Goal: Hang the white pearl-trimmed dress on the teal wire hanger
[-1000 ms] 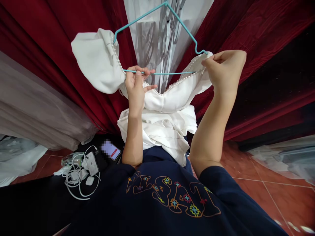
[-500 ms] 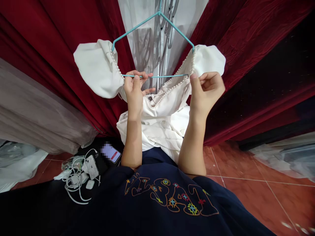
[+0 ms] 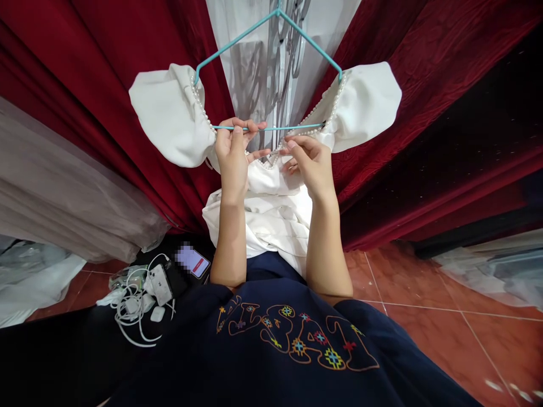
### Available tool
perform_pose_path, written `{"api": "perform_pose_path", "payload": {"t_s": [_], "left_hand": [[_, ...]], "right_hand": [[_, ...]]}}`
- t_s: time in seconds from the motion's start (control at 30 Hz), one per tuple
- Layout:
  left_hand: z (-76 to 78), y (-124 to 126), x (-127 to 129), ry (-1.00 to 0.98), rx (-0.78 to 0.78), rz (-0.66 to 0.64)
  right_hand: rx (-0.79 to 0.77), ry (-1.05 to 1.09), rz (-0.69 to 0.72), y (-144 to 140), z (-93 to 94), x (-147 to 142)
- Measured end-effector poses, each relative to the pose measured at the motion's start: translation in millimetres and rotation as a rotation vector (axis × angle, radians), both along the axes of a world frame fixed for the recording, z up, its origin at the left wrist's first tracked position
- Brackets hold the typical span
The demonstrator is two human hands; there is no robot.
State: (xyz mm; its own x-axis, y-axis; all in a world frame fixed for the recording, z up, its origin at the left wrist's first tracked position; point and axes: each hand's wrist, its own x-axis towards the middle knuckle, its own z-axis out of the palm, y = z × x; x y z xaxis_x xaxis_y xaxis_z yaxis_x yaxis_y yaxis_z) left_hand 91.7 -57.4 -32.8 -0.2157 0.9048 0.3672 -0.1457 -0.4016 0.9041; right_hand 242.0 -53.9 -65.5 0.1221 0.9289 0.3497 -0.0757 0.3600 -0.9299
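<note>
A white dress [image 3: 278, 220] with puffed sleeves and a pearl-edged neckline hangs in front of me on a light-blue hanger [image 3: 237, 40]. The hanger's shoulders carry its two sleeves, and the lower bar crosses the neck opening. My left hand [image 3: 233, 150] is closed round the left part of that bar, some fingers extended beyond it. Just below the bar, my right hand [image 3: 309, 161] pinches thumb and forefinger together at the pearl neckline, other fingers bent against the cloth. Exactly what lies in that pinch is partly hidden. The skirt gathers down toward my lap.
Dark red curtains [image 3: 169, 113] flank a metal rack [image 3: 283, 79]. On the black surface at lower left lie a lit phone [image 3: 195, 264], a second phone [image 3: 160, 284] and coiled white cables [image 3: 131, 316]. Red floor tiles [image 3: 403, 282] show at right.
My right hand has moved from the right sleeve's edge inward and slightly down to the neckline. The right sleeve has spread outward. My left hand remains on the hanger bar.
</note>
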Motion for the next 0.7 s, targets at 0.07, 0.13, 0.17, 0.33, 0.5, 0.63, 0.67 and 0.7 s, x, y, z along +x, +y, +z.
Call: {"api": "perform_pose_path", "payload": {"t_s": [0.07,0.13,0.17,0.33,0.5,0.63,0.67,0.7], "left_hand": [[-1.2,0,0,-0.007,0.016,-0.003],[-1.9,-1,1,-0.025,0.033,-0.023],[-2.0,-1,1,-0.036,0.042,-0.041],[-3.8,-1,2,-0.164,0.165,-0.236],[-5.8,-10,-22,-0.124,0.089,-0.289],[3.7,-25,-48,0.109,0.138,-0.084],[6.8,-26,-51,0.127,0.235,0.023],[9.5,-25,-53,0.134,0.341,0.141]], "right_hand": [[0.04,0.029,0.027,1,0.2,-4],[0.071,0.067,0.056,0,1.9,-8],[0.082,0.096,0.081,0,2.6,-10],[0.125,0.274,0.162,5,2.4,-10],[0.174,0.363,0.165,10,2.0,-5],[0.182,0.361,0.136,12,2.6,-5],[0.178,0.367,0.13,12,2.9,-5],[0.173,0.376,0.127,13,3.3,-6]]}}
